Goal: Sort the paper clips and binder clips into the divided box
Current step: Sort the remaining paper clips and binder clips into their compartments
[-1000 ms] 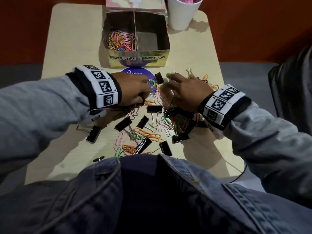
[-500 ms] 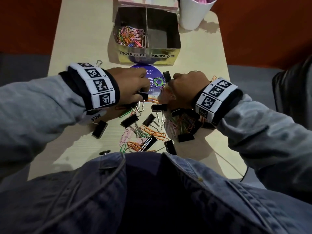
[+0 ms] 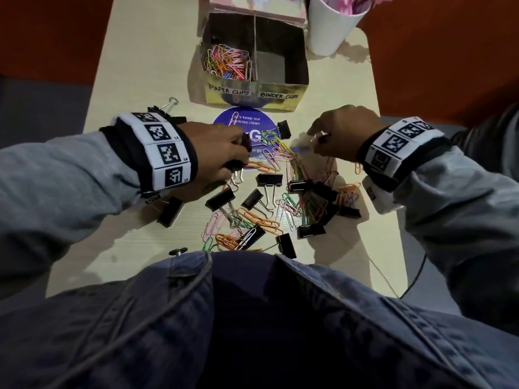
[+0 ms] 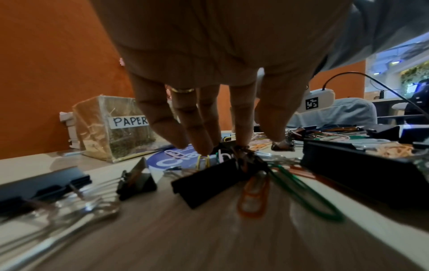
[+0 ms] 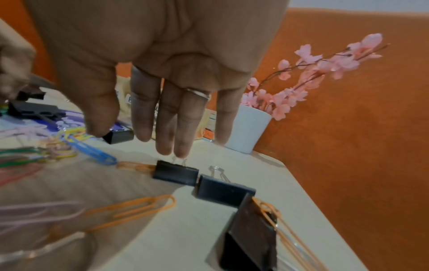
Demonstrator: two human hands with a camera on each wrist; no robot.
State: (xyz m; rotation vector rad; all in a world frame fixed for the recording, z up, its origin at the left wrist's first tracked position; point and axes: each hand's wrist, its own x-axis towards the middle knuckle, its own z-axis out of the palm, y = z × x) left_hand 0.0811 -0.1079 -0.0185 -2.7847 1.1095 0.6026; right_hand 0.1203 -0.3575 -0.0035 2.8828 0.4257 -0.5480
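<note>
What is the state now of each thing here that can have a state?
Gold cardboard divided box: open-topped; paper-clip side partly filled, binder-clip side empty.
Coloured wire paper clips and black metal binder clips: mixed in one pile, unsorted.
Left hand: fingertips in the pile; grip unclear.
Right hand: fingers straight, holding nothing.
White cup: upright, holding pink flowers.

Black binder clips (image 3: 269, 179) and paper clips (image 3: 259, 219) in orange, pink, green, yellow and blue cover a pale wood-grain bench (image 3: 146, 66). A gold box (image 3: 252, 95) carries white hand-lettered labels beside a purple round sticker (image 3: 247, 120). White wristbands (image 3: 160, 147) bear black square codes; pink blossoms (image 5: 325, 62) fill a white cup (image 3: 331, 26) against an orange wall (image 5: 359, 128).
</note>
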